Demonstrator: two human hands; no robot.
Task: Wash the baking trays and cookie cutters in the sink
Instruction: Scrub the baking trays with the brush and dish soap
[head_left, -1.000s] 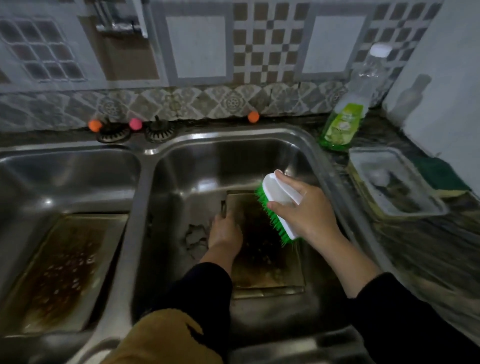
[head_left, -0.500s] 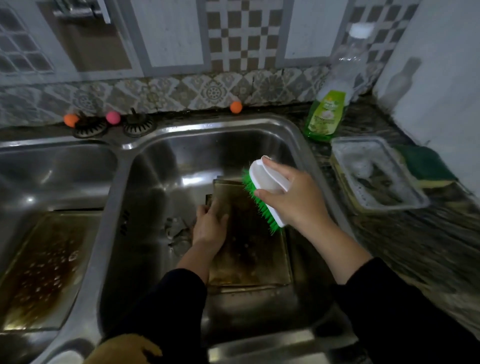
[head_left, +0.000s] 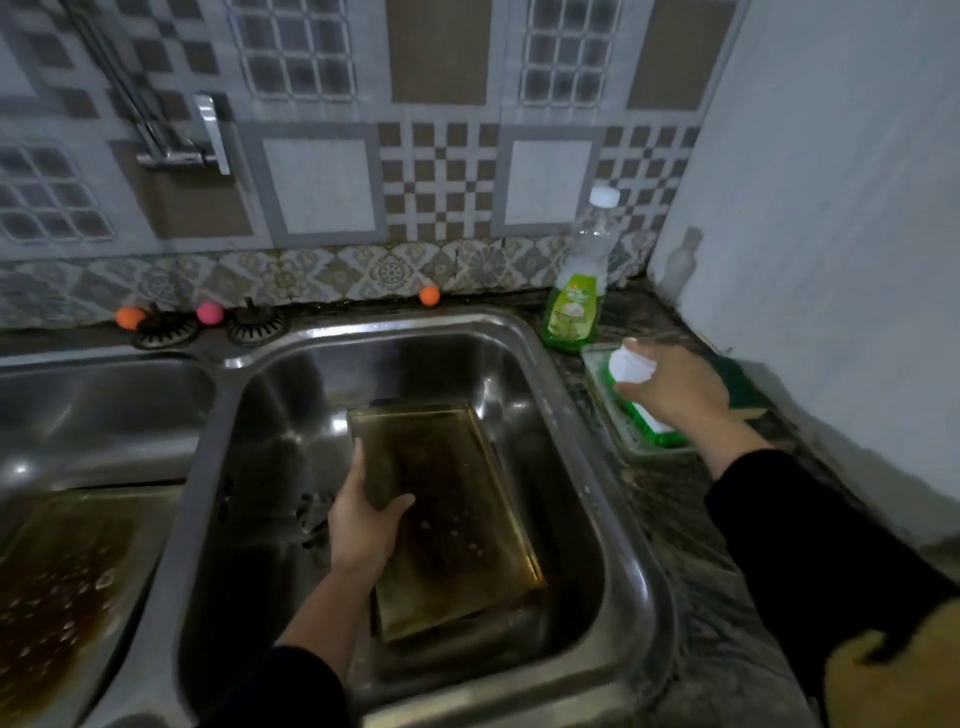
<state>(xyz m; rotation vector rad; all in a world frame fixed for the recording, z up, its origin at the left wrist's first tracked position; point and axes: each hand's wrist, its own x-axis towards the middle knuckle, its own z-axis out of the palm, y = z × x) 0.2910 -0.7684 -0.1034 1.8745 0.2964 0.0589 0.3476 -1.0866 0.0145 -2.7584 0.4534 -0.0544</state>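
A burnt, greasy baking tray (head_left: 457, 499) lies tilted in the right sink basin (head_left: 587, 467). My left hand (head_left: 363, 514) grips its left rim, thumb inside the tray. Beside that hand a dark cookie cutter (head_left: 311, 514) lies on the basin floor. My right hand (head_left: 675, 384) holds the white scrub brush with green bristles (head_left: 649, 421) over the clear plastic container (head_left: 613, 415) on the counter at the right. A second dirty baking tray (head_left: 57, 587) sits in the left basin (head_left: 104, 410).
A green dish-soap bottle (head_left: 574, 296) stands behind the container, with a green sponge (head_left: 737, 384) past my right hand. Two sink strainers (head_left: 166, 330) and small coloured balls (head_left: 210, 313) line the back ledge. The tap (head_left: 197, 140) hangs at the upper left; a white wall bounds the right.
My right hand carried the brush from above the tray out to the container on the right counter. My left hand shifted its hold on the tray's left rim. The camera tilted up.
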